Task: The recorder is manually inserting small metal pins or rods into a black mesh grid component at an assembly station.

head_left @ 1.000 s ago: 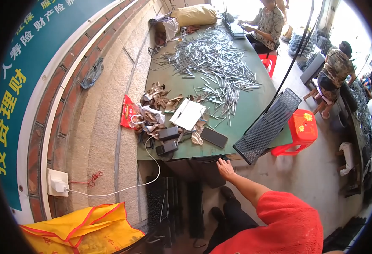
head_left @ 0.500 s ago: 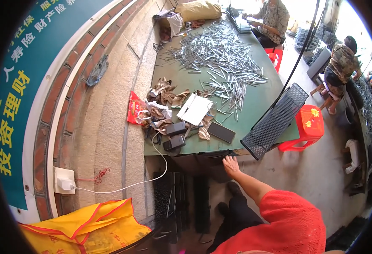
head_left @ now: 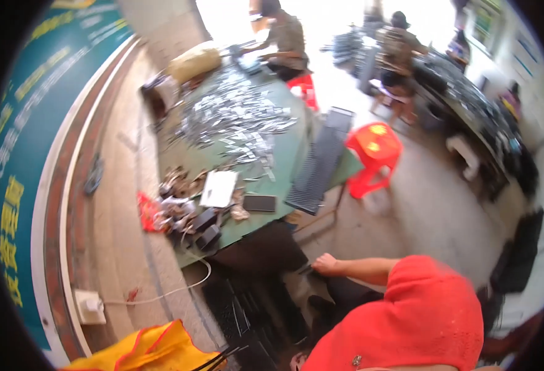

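My right hand [head_left: 326,264] is closed, out in front of my body below the table's front edge. A small dark piece shows at its fingers, beside the corner of a dark panel [head_left: 256,250] under that edge. Blur hides whether the fingers grip the panel. A scrap of skin [head_left: 297,361] at the lower edge may be my left hand; no fingers can be made out. Dark mesh panels [head_left: 266,315] stand or lie below the table, near my legs. Another black mesh tray [head_left: 321,162] rests tilted across the right side of the green table [head_left: 290,204].
Loose metal strips [head_left: 235,111] cover the far table. Nearer lie a white pad [head_left: 219,188], a dark phone [head_left: 259,203], black boxes [head_left: 207,236] and crumpled wrapping. A red stool [head_left: 374,154] stands right. A white cable [head_left: 173,295] hangs left, above yellow cloth [head_left: 148,349]. People work farther back.
My right hand has left the table's front edge and come back toward my body, its fingers now closed. My view has swung right, so the table appears farther left and turned.
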{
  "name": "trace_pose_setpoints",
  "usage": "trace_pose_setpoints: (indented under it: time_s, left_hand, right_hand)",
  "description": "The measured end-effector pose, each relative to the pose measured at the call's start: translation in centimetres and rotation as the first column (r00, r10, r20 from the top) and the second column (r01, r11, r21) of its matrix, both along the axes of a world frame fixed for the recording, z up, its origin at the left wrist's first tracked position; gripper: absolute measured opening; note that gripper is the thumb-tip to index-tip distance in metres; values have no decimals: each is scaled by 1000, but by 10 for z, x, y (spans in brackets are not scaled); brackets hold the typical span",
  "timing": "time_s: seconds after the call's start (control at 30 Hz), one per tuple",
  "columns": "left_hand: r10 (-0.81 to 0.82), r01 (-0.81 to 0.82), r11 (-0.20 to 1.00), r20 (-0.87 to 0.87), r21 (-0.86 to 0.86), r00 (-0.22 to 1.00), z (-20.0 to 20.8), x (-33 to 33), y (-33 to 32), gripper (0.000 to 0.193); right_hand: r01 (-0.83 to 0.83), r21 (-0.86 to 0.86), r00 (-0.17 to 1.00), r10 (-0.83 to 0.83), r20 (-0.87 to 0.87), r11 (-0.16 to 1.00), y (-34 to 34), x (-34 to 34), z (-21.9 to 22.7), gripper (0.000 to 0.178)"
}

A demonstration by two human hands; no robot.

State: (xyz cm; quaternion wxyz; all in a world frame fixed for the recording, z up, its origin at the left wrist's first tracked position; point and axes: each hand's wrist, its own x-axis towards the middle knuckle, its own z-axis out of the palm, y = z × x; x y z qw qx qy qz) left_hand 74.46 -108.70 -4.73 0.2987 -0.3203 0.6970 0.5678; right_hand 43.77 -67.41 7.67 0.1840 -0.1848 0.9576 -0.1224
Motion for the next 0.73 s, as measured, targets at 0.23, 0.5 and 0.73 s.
trace_pose_setpoints:
  time_s: [0.23,0.5,0.73]
  left_hand:
    - [-859,789,442,49,-427,509,131,-151,107,48]
    - [53,-236,933,-541,-273,839,109,-125,98,36]
    - [649,-647,761,-34,43,760,113,-104,112,68]
  right_hand:
    - [386,-201,882,-424,-205,900,77,81,199,16]
    - [466,-406,735,-600,-316,786,142,182,263,15]
    - [407,-464,703,-595,-390,786,218,263,231,13]
